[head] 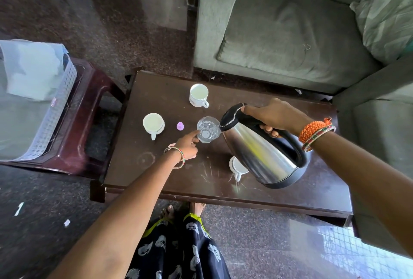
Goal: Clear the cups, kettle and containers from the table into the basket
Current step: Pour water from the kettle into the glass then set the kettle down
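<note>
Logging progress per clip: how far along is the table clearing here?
Nothing looks cleared yet. The right hand holds the kettle tilted at the glass, which the left hand touches. Three white cups and a small purple item remain on the table. The basket sits on the stool.

Single head-worn wide view, steeply down, close over table [290, 189], edges seemingly warped.

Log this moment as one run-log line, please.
right hand: grip on kettle, tilted over glass | left hand: touching glass | three cups on table | basket: on stool
</note>
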Tool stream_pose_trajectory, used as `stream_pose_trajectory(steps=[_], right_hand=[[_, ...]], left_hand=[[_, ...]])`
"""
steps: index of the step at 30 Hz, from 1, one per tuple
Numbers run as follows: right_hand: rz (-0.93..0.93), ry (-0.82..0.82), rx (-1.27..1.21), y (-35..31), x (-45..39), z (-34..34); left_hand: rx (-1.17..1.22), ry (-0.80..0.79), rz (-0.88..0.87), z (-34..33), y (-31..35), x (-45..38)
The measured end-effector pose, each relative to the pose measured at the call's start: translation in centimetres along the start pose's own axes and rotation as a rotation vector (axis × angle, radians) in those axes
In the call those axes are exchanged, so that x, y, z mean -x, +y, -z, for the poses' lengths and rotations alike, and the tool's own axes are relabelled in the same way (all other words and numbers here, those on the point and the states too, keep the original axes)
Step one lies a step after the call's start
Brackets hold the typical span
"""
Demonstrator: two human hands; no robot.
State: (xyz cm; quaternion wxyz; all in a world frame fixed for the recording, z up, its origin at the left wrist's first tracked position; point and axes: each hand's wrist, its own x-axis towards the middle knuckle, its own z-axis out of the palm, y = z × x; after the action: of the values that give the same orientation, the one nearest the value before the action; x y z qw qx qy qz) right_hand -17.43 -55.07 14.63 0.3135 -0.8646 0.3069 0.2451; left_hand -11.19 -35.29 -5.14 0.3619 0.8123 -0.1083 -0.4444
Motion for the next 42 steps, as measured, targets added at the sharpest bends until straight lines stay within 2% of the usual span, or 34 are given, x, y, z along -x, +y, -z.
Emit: stream_pose_trajectory(steps=[5,15,27,31,38,42], right_hand=[[-0.006,0.005,0.02,0.0,-0.1,-0.5],[-0.058,0.029,0.047,-0.6,-0.5,-0.6],[-0.065,0.029,0.079,-1.2,-0.7,-0.8],[-0.078,0.016,0.076,-1.4,-0.9,-0.8],[-0.081,0.012,0.064,-1.5,-0.7,-0.8],[-0.08,0.006,0.053,-1.5,-0.4,-0.6]], left_hand=[[0.066,-0.007,0.016,-0.3,-0.1,0.3],[0.034,0.012,0.01,-0.3,-0.5,0.5],[0.046,-0.04,0.032,-0.2,-1.1,0.5],[-0.057,0.024,0.0,-0.3,-0.8,1.2],[-0.065,0.018,-0.016,-0.1,-0.5,1.3],[-0.031,0.08,-0.021,-0.2,0.0,1.5]])
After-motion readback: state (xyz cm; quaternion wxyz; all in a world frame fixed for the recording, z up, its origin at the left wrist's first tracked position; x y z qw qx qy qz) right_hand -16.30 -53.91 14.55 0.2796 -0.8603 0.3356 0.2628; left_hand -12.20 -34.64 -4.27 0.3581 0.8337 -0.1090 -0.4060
